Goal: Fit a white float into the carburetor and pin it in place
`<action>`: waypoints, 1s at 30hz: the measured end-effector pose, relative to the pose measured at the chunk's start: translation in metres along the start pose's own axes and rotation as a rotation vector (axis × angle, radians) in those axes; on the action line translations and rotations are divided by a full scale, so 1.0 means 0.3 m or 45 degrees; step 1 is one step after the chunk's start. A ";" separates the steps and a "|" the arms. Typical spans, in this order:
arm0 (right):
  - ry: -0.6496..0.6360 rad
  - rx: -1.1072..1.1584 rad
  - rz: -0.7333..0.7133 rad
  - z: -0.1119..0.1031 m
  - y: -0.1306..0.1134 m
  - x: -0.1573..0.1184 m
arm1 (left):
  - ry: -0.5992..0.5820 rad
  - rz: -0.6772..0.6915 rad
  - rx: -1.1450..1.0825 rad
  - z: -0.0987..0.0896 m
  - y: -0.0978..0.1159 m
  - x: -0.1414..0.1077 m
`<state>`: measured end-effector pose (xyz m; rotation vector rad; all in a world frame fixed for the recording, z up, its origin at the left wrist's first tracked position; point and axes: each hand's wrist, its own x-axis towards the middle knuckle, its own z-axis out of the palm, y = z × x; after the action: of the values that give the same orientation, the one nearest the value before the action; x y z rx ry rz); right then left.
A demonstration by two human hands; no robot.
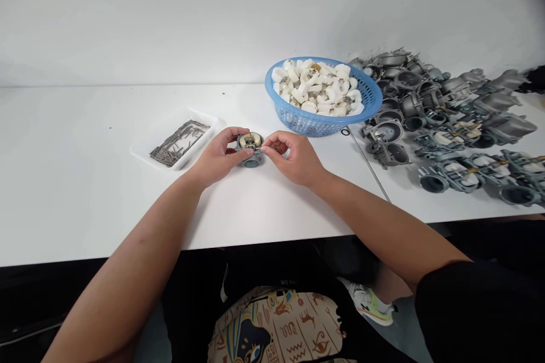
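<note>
On the white table, a grey metal carburetor body (252,162) sits with its open side up and a cream-white float (251,139) inside it. My left hand (219,154) grips the carburetor from the left, thumb across the near side and fingers around the far side. At its right edge, my right hand (294,156) is closed in a pinch. Between thumb and forefinger is a thin metal pin (259,150), level with the float's hinge; the fingertips cover most of it.
To the left lies a white tray (138,151) of thin metal pins (168,154). Behind my right hand stands a blue basket (304,122) heaped with white floats (323,91). Carburetor bodies (451,176) and grey metal bowls (389,130) pile up on the right. A black ring (345,132) lies near the table seam.
</note>
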<state>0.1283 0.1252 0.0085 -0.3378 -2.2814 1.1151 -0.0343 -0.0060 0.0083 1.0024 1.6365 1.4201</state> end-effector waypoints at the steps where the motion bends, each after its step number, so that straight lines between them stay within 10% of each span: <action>1: 0.005 -0.002 0.003 0.000 0.001 0.000 | -0.006 0.016 -0.022 0.001 0.001 0.000; 15: 0.023 0.010 0.035 0.009 0.006 -0.003 | -0.002 0.077 0.154 0.002 0.002 -0.003; 30: -0.038 0.073 0.083 0.022 -0.006 -0.011 | -0.117 -0.027 -0.286 -0.012 0.017 0.002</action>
<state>0.1270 0.1183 0.0053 -0.3778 -2.2743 1.2232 -0.0375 -0.0064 0.0138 0.9042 1.3831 1.4841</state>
